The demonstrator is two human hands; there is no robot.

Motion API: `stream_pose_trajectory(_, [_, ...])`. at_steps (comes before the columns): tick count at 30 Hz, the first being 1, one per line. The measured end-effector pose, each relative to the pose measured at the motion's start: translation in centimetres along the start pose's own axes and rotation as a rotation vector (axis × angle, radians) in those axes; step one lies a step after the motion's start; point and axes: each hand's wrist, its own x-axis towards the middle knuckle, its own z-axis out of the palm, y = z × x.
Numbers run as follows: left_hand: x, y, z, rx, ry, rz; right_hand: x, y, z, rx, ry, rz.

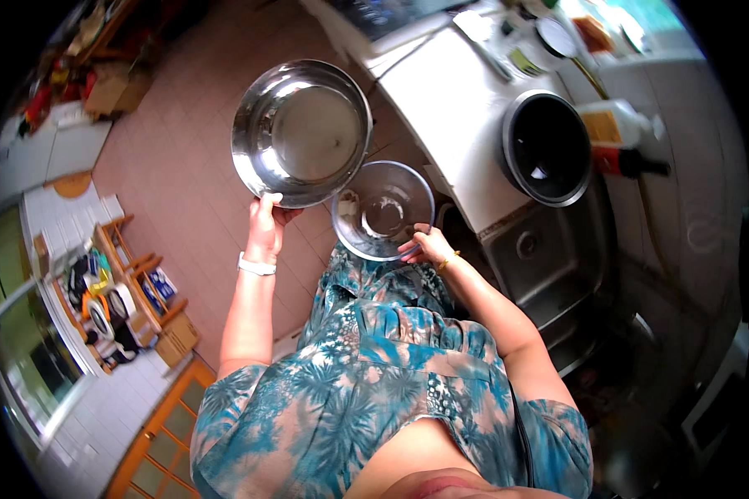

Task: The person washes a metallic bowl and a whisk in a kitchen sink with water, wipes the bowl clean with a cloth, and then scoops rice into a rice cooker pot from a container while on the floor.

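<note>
My left hand (268, 224) grips the near rim of a shiny stainless steel basin (315, 134), thumb on top. The basin is held out over the floor, its inside facing up towards me. My right hand (429, 245) has hold of the near right rim of a clear bowl (384, 212), which looks like glass or plastic. This bowl is in front of my body, just to the right of and below the basin. In the picture their rims come very close or overlap; whether they touch I cannot tell. I see nothing inside either one.
On the right, a dark-lined pot (546, 146) stands on the white countertop (437, 112) beside a stainless steel sink (537, 268). Bottles, among them a white jug (611, 125), stand behind it. A wooden chair (131, 262) is at left on the tiled floor (175, 143).
</note>
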Motion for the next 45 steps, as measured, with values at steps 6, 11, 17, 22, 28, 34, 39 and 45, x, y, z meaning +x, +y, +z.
stream_pose_trajectory(6, [-1.4,-3.5,-5.0,-0.066,0.056,-0.074,5.3,0.5,-1.7,0.124,0.059,0.047])
stream_pose_trajectory(11, [-1.3,-5.6,-6.6,-0.065,0.127,-0.152,9.8,-1.5,-4.5,0.287,0.167,0.002])
stream_pose_trajectory(17, [-1.2,-5.3,-9.2,0.019,0.105,-0.218,14.4,-4.5,-5.6,0.514,0.402,-0.092])
stream_pose_trajectory(22, [1.2,-3.3,-9.0,0.077,0.076,-0.235,16.5,-6.0,-6.2,0.640,0.459,-0.204])
stream_pose_trajectory(28, [7.1,-1.2,-6.3,0.266,-0.104,-0.193,20.7,-8.1,-5.9,0.814,0.458,-0.316])
stream_pose_trajectory(34, [10.6,2.0,2.4,0.222,-0.306,-0.222,21.9,-12.0,-5.7,0.849,0.565,-0.246])
stream_pose_trajectory(39, [13.8,3.9,8.6,0.258,-0.415,-0.212,24.5,-14.6,-4.8,0.936,0.540,-0.270])
stream_pose_trajectory(45, [17.3,6.1,17.3,0.434,-0.617,-0.219,25.7,-14.3,-5.0,1.012,0.522,-0.278])
